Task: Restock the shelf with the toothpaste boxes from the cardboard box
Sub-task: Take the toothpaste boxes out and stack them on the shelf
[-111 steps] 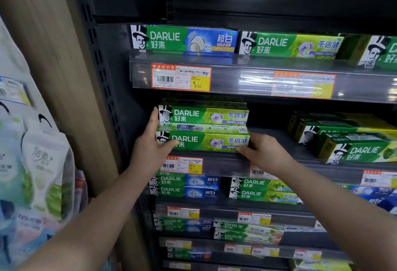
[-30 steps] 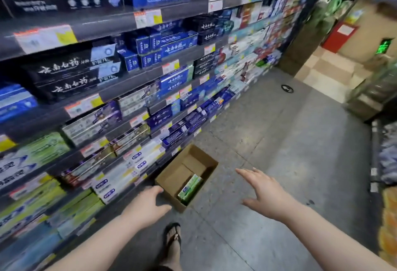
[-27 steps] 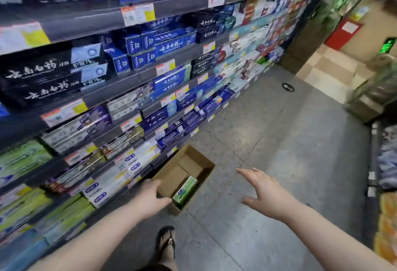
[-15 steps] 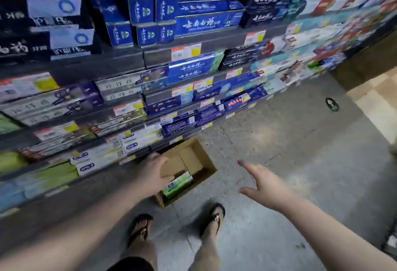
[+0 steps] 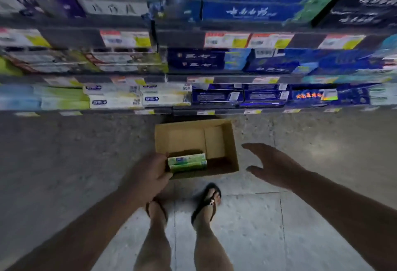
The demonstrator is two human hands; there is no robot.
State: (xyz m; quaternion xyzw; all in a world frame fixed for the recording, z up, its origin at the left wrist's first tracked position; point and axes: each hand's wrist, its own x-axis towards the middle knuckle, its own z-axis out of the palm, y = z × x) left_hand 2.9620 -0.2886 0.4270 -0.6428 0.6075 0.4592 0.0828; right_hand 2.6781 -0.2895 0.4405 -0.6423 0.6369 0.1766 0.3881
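Observation:
An open cardboard box (image 5: 233, 141) sits on the floor below the shelving. Two green toothpaste boxes (image 5: 186, 162) lie stacked in its near left corner. My left hand (image 5: 148, 176) hangs over the carton's near left edge, fingers apart, with its fingertips at the left end of the toothpaste boxes; whether it touches them I cannot tell. My right hand (image 5: 272, 165) hovers spread just right of the carton and holds nothing.
Shelves (image 5: 193, 73) full of blue, white and green toothpaste boxes with price tags run across the top of the view. My two feet in flip-flops (image 5: 206, 202) stand on the grey floor just in front of the carton.
I have turned from the Darlie shelf to face the carton square on. Both hands have come down toward it, the left reaching the green toothpaste boxes.

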